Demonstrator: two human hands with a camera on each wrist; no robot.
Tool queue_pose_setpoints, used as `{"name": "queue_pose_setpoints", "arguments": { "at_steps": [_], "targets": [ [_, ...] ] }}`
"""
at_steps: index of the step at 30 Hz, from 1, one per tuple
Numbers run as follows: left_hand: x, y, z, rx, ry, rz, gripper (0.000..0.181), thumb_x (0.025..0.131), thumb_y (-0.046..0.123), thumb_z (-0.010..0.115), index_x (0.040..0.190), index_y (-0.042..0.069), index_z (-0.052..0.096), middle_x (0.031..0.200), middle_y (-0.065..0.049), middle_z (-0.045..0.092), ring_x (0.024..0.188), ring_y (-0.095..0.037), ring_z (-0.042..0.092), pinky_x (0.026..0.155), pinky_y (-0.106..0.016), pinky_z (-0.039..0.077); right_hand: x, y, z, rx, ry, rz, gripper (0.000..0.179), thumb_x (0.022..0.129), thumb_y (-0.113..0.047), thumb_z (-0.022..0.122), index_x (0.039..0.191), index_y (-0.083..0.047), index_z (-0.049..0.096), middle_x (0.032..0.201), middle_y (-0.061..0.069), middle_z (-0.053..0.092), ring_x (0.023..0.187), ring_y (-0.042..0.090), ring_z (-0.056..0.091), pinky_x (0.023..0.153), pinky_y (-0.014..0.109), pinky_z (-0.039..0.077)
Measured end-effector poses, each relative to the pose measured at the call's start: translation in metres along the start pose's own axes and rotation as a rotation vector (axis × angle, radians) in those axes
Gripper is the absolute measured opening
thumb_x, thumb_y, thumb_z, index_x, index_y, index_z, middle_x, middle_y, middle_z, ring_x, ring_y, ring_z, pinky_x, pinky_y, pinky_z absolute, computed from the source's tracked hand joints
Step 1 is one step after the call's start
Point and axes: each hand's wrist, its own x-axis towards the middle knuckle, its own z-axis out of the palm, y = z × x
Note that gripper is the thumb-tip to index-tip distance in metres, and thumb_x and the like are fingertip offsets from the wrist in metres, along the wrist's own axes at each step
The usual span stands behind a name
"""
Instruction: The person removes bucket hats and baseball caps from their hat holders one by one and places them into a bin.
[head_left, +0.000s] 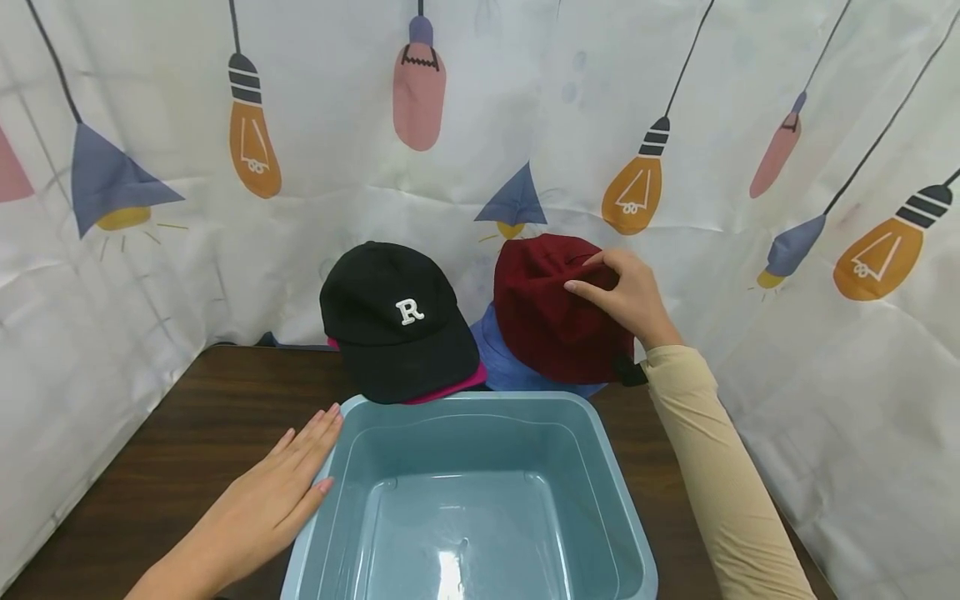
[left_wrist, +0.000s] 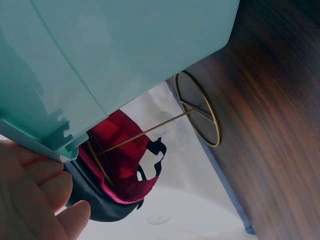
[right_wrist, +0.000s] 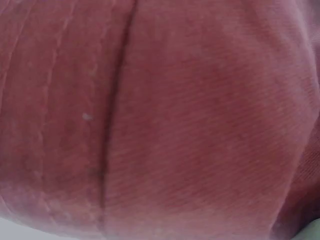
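Note:
My right hand (head_left: 633,296) pinches the crown of a dark red hat (head_left: 547,308) between thumb and fingers. Its stitched cloth (right_wrist: 200,120) fills the right wrist view. Below and partly behind it shows a blue hat (head_left: 517,362). My left hand (head_left: 262,492) lies with straight fingers against the left rim of a light blue plastic basin (head_left: 626,500). Just beyond the basin is a black cap (head_left: 390,292) with a white letter R and a pink underside. In the left wrist view, this cap's pink lining (left_wrist: 117,135) sits over a gold wire stand (left_wrist: 216,125).
A dark brown wooden table (head_left: 202,417) bears the basin and hats. White cloth (head_left: 337,100) printed with lamps and bulbs hangs behind and along both sides.

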Motion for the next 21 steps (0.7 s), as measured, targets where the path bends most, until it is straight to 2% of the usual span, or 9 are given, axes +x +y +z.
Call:
{"name": "queue_pose_setpoints", "arguments": {
  "at_steps": [4,10,15,21],
  "targets": [
    [0.000,0.000,0.000,-0.008,0.000,-0.003,0.067,0.094,0.025,0.055,0.149,0.003,0.024,0.156,-0.006,0.020,0.143,-0.012,0.010,0.111,-0.016,-0.002,0.000,-0.001,0.000,0.000,-0.020,-0.002,0.031,0.076,-0.024,0.080,0.093,-0.001,0.068,0.095,0.012,0.064,0.090,0.023,0.054,0.081,0.038,0.042],
    [0.000,0.000,0.000,-0.006,-0.004,-0.004,0.066,0.094,0.026,0.055,0.149,0.003,0.025,0.154,-0.010,0.025,0.143,-0.012,0.009,0.110,-0.016,-0.003,-0.001,-0.004,0.001,-0.015,-0.049,-0.012,0.021,0.075,-0.021,0.081,0.084,-0.005,0.072,0.078,0.008,0.067,0.073,0.017,0.052,0.067,0.027,0.041],
    [0.001,0.000,0.000,-0.001,-0.004,-0.003,0.066,0.094,0.027,0.055,0.148,0.003,0.025,0.152,-0.012,0.028,0.143,-0.011,0.009,0.110,-0.016,-0.005,-0.004,-0.011,0.001,0.002,-0.083,-0.075,0.016,0.072,-0.017,0.083,0.079,-0.006,0.073,0.069,0.004,0.066,0.062,0.015,0.050,0.057,0.021,0.039],
    [0.001,0.000,0.000,-0.001,-0.012,-0.008,0.067,0.095,0.027,0.055,0.149,0.004,0.023,0.153,-0.012,0.028,0.143,-0.010,0.007,0.110,-0.016,-0.007,-0.010,-0.019,0.004,0.017,-0.137,-0.152,0.014,0.072,-0.014,0.083,0.076,-0.008,0.071,0.066,-0.001,0.064,0.054,0.012,0.045,0.051,0.022,0.037]
  ]
}}
